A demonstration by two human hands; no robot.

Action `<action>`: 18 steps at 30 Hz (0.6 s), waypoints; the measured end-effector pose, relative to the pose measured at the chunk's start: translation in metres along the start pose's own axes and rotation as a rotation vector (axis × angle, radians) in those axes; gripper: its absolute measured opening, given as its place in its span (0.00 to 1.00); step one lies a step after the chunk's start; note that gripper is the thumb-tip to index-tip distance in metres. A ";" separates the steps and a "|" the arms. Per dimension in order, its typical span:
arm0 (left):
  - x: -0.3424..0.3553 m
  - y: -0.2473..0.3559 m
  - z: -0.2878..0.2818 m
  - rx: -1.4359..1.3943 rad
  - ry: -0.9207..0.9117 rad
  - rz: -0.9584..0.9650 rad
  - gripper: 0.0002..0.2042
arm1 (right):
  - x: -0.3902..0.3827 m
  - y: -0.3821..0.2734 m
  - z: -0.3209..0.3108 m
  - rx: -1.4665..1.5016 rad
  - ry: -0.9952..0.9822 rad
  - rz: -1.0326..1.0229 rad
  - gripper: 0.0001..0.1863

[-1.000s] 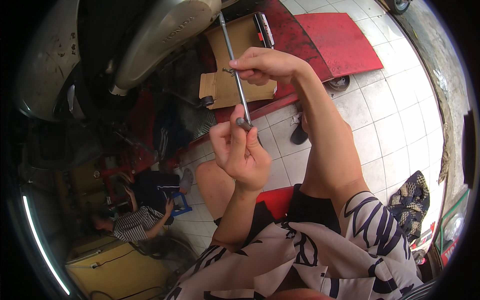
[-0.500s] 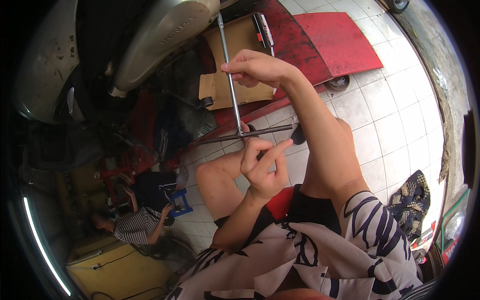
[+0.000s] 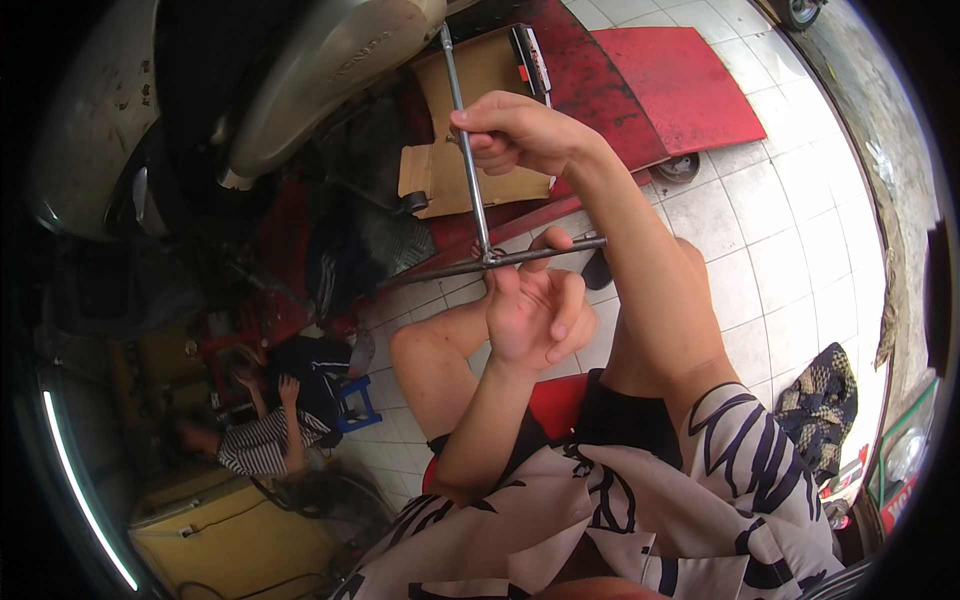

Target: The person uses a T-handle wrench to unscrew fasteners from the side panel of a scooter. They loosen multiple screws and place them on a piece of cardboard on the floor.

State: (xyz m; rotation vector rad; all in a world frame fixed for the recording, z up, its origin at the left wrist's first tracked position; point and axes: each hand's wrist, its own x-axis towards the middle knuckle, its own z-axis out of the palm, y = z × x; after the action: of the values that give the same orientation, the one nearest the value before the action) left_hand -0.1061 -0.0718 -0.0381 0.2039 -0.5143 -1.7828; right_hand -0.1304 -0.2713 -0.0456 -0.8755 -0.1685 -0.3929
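A T-handle socket wrench [image 3: 468, 165] runs from the underside of the pale motorbike body [image 3: 345, 70] down toward me. Its far tip meets the bike at the top, where the fastener is hidden. My right hand [image 3: 522, 132] is closed around the shaft, thumb along its left side. Lower down, my left hand [image 3: 540, 310] is palm up at the dark crossbar, the thumb by the joint and one finger hooked over the bar. Its other fingers curl loosely below.
Beneath the wrench, a cardboard sheet [image 3: 490, 180] and a small box [image 3: 532, 62] lie on a red lift platform [image 3: 680, 85]. A person in a striped shirt [image 3: 255, 445] sits at lower left beside a blue stool [image 3: 360, 402]. A patterned cloth [image 3: 822, 410] lies on the tiles at right.
My left hand has turned palm up and hooked a finger over the crossbar. The bar has shifted slightly up and right. My right hand stays on the shaft.
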 end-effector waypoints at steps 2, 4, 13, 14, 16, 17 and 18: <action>0.003 0.004 -0.007 0.084 0.011 0.011 0.30 | 0.000 0.000 0.003 0.028 0.021 -0.009 0.22; 0.001 0.010 -0.011 0.245 0.117 0.007 0.29 | -0.001 -0.002 0.001 0.022 0.017 -0.032 0.22; -0.003 0.039 0.041 1.450 0.774 0.236 0.17 | -0.012 -0.008 -0.008 -0.116 0.066 -0.007 0.24; -0.005 0.032 0.046 1.474 0.777 0.352 0.17 | -0.011 -0.008 -0.008 -0.121 0.065 -0.009 0.24; -0.012 0.021 0.047 1.387 0.721 0.329 0.19 | -0.009 -0.008 -0.008 -0.124 0.067 -0.010 0.24; -0.020 0.017 0.041 1.275 0.661 0.192 0.21 | -0.009 -0.008 -0.007 -0.121 0.069 -0.007 0.24; -0.020 0.013 0.037 1.094 0.601 0.104 0.23 | -0.009 -0.008 -0.006 -0.119 0.072 -0.005 0.24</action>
State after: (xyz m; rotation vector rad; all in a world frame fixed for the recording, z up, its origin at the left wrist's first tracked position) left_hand -0.1043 -0.0460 -0.0018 1.3828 -0.9744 -1.0824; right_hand -0.1420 -0.2782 -0.0460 -0.9768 -0.0821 -0.4421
